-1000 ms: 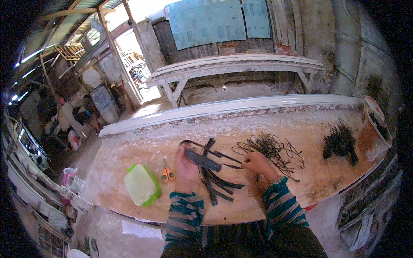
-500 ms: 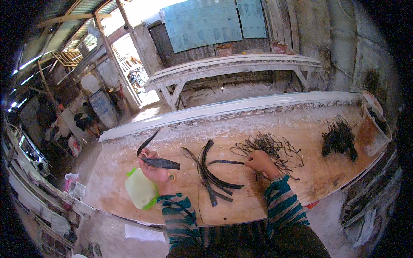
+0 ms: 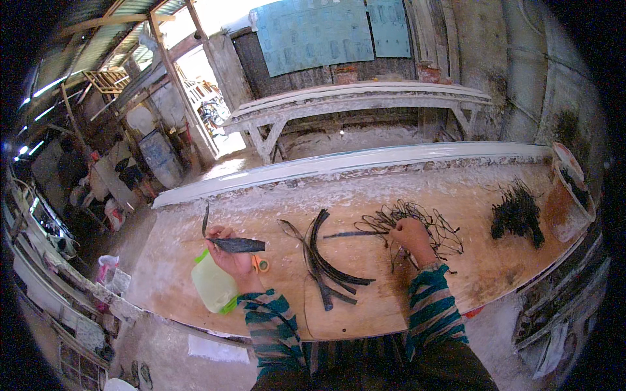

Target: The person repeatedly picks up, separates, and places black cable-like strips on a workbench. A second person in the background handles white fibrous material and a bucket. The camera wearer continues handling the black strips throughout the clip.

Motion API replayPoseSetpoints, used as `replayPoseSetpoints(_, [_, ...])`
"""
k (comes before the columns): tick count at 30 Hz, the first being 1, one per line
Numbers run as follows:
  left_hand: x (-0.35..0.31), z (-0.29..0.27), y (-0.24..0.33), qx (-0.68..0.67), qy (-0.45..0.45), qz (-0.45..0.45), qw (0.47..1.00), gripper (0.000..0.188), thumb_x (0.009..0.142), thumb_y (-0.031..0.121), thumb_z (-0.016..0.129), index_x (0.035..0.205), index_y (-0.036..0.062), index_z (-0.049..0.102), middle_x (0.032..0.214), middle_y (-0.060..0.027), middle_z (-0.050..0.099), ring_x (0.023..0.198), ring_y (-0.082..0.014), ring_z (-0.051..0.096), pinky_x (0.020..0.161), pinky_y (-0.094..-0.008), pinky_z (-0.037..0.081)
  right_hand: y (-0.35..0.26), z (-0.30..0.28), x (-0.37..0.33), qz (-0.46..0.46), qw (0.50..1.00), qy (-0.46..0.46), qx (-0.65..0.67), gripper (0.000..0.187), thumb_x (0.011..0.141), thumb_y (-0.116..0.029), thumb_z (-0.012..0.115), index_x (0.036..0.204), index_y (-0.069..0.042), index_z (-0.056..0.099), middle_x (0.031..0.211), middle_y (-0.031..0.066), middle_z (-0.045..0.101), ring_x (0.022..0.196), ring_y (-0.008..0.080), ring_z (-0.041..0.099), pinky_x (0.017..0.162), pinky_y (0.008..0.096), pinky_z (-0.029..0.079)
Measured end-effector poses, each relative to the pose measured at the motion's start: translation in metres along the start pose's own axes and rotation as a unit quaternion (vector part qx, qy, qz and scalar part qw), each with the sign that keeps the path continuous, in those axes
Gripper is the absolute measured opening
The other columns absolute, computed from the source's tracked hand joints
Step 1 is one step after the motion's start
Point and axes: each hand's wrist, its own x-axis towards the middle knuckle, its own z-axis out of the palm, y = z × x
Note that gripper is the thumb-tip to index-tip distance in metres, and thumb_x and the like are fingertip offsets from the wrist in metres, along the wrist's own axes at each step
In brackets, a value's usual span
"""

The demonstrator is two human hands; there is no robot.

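Observation:
My left hand (image 3: pixel 233 262) is closed around a wide black strip (image 3: pixel 242 246), whose narrower end stands up above the fingers. My right hand (image 3: pixel 413 237) pinches the end of a thin black strip (image 3: pixel 352 234) that points left over the wooden board. Beneath and behind that hand spreads a loose tangle of thin black cords (image 3: pixel 445 229). Between my hands lie several curved black strips (image 3: pixel 317 251), some crossing. Next to my left wrist are a pale container with green edges (image 3: pixel 214 287) and an orange ring-shaped handle (image 3: pixel 263 264), partly hidden by the hand.
At the right of the wooden table (image 3: pixel 391 313) sit a dark bundle of cords (image 3: pixel 516 215) and a dirty orange bucket (image 3: pixel 566 212). A long white strip (image 3: pixel 358 161) runs along the far edge. Beyond stands a white-stained bench (image 3: pixel 365 103).
My right hand has moved slightly right and farther away, drawing the thin strip with it. The strip in my left hand has turned, its narrow end now more upright; more of the orange handle shows.

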Motion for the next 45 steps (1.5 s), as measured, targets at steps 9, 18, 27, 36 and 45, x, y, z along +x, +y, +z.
replayPoseSetpoints(9, [0.000,-0.009,0.024,0.016,-0.011,0.010,1.000,0.013,0.085,0.015,0.051,0.092,0.0040,0.053,0.095,-0.0055,0.053,0.082,-0.0178,0.047,0.075,-0.0307,0.039,0.038,-0.010,0.023,0.018,0.956,0.234,0.177,0.021,0.074,-0.020,0.053,0.068,0.000,0.052,0.062,0.0131,0.053,0.058,0.0235,0.051,0.057,0.0357,0.041])
replayPoseSetpoints(18, [0.000,-0.021,0.042,0.054,0.010,0.040,0.998,0.016,0.086,0.016,0.050,0.094,0.0029,0.053,0.093,-0.0054,0.054,0.081,-0.0168,0.048,0.074,-0.0303,0.042,0.065,-0.028,0.025,0.069,0.781,0.270,0.559,0.017,0.079,-0.021,0.049,0.065,-0.011,0.044,0.058,0.0002,0.045,0.045,0.0118,0.041,0.041,0.0254,0.032])
replayPoseSetpoints(27, [0.003,-0.027,0.049,0.002,-0.112,-0.146,0.983,0.017,0.087,0.016,0.048,0.096,0.0020,0.053,0.091,-0.0067,0.052,0.083,-0.0165,0.049,0.066,-0.0259,0.047,0.057,-0.060,0.004,0.186,0.597,0.266,0.734,0.026,0.086,-0.034,0.042,0.077,-0.010,0.049,0.066,0.0010,0.044,0.057,0.0123,0.041,0.052,0.0282,0.036])
replayPoseSetpoints(36, [-0.016,-0.013,-0.047,0.291,0.142,-0.229,0.918,0.019,0.085,0.020,0.049,0.091,0.0027,0.054,0.114,-0.0107,0.051,0.100,-0.0250,0.049,0.083,-0.0388,0.044,-0.017,-0.020,-0.006,-0.116,0.943,-0.010,0.312,0.019,0.077,-0.019,0.052,0.075,0.000,0.052,0.068,0.0064,0.052,0.065,0.0165,0.047,0.063,0.0307,0.041])
replayPoseSetpoints(45, [-0.047,-0.019,-0.097,0.304,0.123,-0.411,0.851,0.028,0.080,0.015,0.055,0.103,-0.0005,0.053,0.126,-0.0113,0.044,0.117,-0.0276,0.041,0.093,-0.0468,0.038,-0.030,0.001,-0.019,-0.213,0.923,-0.135,0.291,0.016,0.073,-0.015,0.054,0.069,0.001,0.050,0.065,0.0059,0.048,0.064,0.0145,0.046,0.059,0.0302,0.040])
